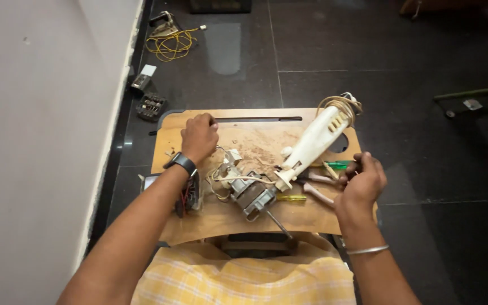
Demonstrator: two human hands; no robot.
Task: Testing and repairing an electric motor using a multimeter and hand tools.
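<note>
At the centre of the frame, on a scratched wooden surface (199, 223), a cream plastic appliance body (310, 146) lies with its long axis running from lower left to upper right, its coiled cord end at the upper right and its lower end meeting a bare metal motor (251, 194) whose shaft points to the lower right. The right hand (362, 183), at the right edge of the board, has its fingers curled around the pale handles of pliers (318, 187), beside green and yellow screwdrivers. The left hand (199, 137), wearing a dark wristwatch, rests knuckles-up at the upper left of the board, fingers bent; whether they hold anything cannot be told.
</note>
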